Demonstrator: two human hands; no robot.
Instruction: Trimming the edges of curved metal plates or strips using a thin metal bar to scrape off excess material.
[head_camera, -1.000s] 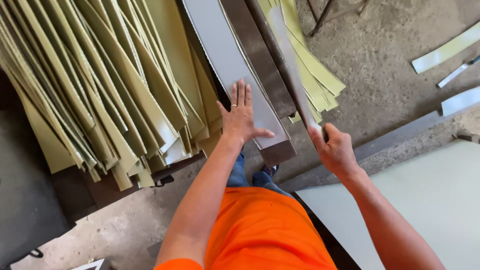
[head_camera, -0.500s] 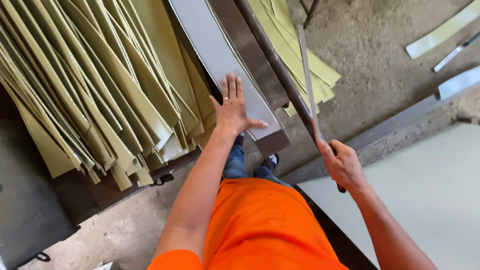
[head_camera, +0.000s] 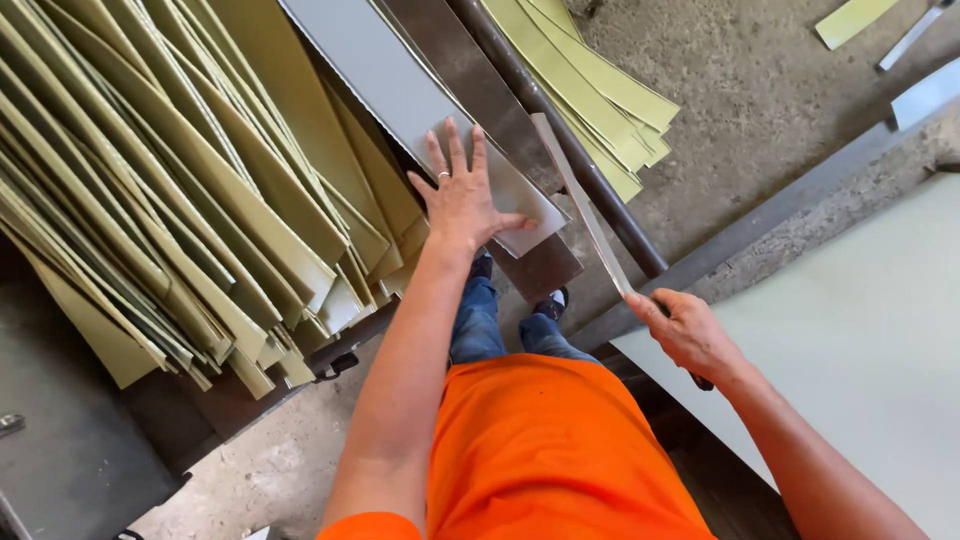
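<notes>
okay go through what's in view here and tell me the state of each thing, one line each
Left hand: flat, fingers spread, pressing on the grey sheet.
Right hand: closed around the lever handle.
Grey sheet: lying flat on the cutter bed.
Lever handle: raised, angled up from the bed.
Green strips: cut, piled loosely at left.
Strips on the floor: stacked beyond the cutter.
Pale sheet: flat, uncut, at right.

Two hands are seen: the left hand (head_camera: 465, 205) and right hand (head_camera: 690, 330). One grey metal sheet (head_camera: 400, 90) is counted; beside it, two stacks of olive strips (head_camera: 150, 200), too many to be counted.
</notes>
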